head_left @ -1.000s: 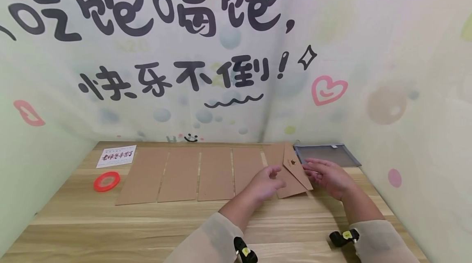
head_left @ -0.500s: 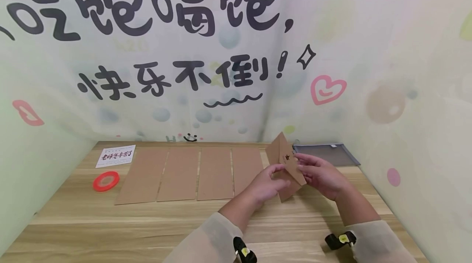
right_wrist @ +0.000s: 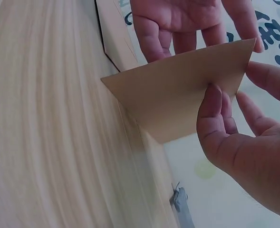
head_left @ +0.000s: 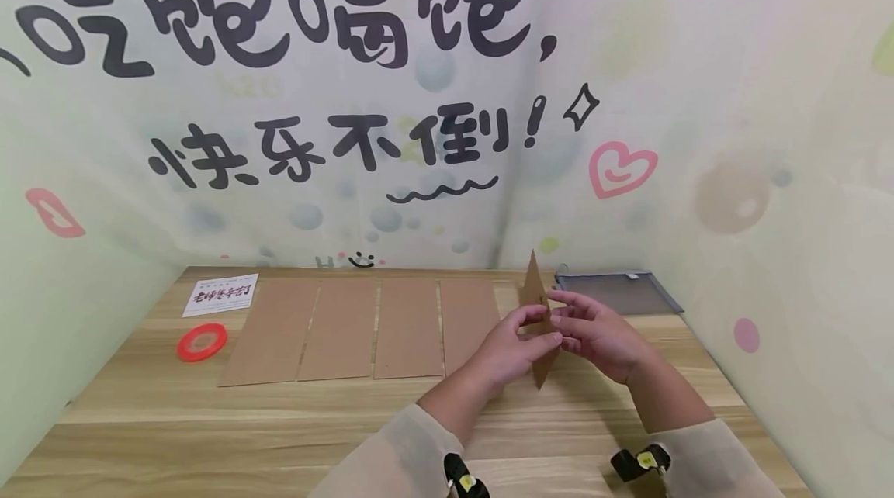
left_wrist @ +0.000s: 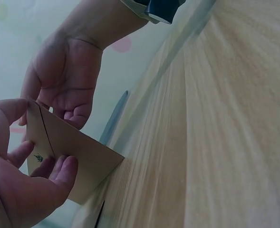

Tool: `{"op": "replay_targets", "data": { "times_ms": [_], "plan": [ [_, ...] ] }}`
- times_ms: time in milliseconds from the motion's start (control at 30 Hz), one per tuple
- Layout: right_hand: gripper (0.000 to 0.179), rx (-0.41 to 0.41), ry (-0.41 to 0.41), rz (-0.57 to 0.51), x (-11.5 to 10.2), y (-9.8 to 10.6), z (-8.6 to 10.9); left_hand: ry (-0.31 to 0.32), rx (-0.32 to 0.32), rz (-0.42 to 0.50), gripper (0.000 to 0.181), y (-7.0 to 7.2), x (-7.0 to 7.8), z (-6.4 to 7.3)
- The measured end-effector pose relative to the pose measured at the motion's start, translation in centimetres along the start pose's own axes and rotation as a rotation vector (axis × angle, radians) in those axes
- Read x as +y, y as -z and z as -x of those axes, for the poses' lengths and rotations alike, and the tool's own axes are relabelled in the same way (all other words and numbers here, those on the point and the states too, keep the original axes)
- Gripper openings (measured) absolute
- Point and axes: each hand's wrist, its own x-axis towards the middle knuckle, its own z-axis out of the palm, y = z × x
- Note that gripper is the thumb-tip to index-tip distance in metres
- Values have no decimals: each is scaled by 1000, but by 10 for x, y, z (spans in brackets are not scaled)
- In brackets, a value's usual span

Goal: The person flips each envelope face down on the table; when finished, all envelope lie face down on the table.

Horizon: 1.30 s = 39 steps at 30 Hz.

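A brown kraft envelope (head_left: 534, 281) stands nearly edge-on above the table's right half, held between both hands. Its pointed flap and small dark print face the left hand in the left wrist view (left_wrist: 78, 142). The right wrist view shows its plain back (right_wrist: 178, 90). My left hand (head_left: 508, 351) holds the printed side, thumb and fingers near the closer edge. On the other side my right hand (head_left: 606, 339) grips the envelope, with bent fingers on the plain face and others at its edge. Some fingertips are hidden behind the paper.
Several flat brown paper rectangles (head_left: 342, 331) lie in a row left of the hands. Further left are a white card (head_left: 220, 296) with writing and a red ring-shaped roll (head_left: 202, 343). A grey mesh pouch (head_left: 618, 294) lies at the back right, near the wall.
The envelope has turned from lying nearly flat, flap side up, to standing almost edge-on. The right hand has moved left, closer to the left hand.
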Motion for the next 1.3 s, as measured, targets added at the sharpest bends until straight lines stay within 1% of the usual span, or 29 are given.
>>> {"op": "replay_targets", "data": {
  "times_ms": [167, 267, 367, 433, 567, 733, 867, 1000, 1067, 1300],
  "plan": [
    [63, -16, 6, -7, -1, -2, 2, -9, 21, 33, 56, -2, 2, 1],
    [63, -23, 8, -13, -2, -3, 3, -3, 30, 92, 54, -3, 3, 0],
    [67, -31, 7, -4, 0, -1, 2, 2, 31, 182, 54, -5, 4, -2],
    [69, -32, 2, 5, 3, 1, 1, 9, 34, 226, 54, -6, 3, -3],
    [70, -44, -19, 34, 12, 10, -3, 18, 48, 255, 54, -7, 1, -5],
    [68, -24, -53, 50, 21, 24, -7, 14, 66, 238, 51, -6, 1, -7],
    [67, 6, -75, 51, 23, 31, -8, 24, 93, 196, 53, -5, 0, -6],
    [69, 28, -91, 57, 23, 34, -8, 45, 136, 125, 60, -2, -1, -4],
    [70, 37, -96, 61, 23, 34, -8, 57, 150, 104, 64, 0, -1, -3],
    [71, 42, -99, 62, 22, 35, -6, 67, 164, 45, 68, 6, -1, 1]
  ]
}}
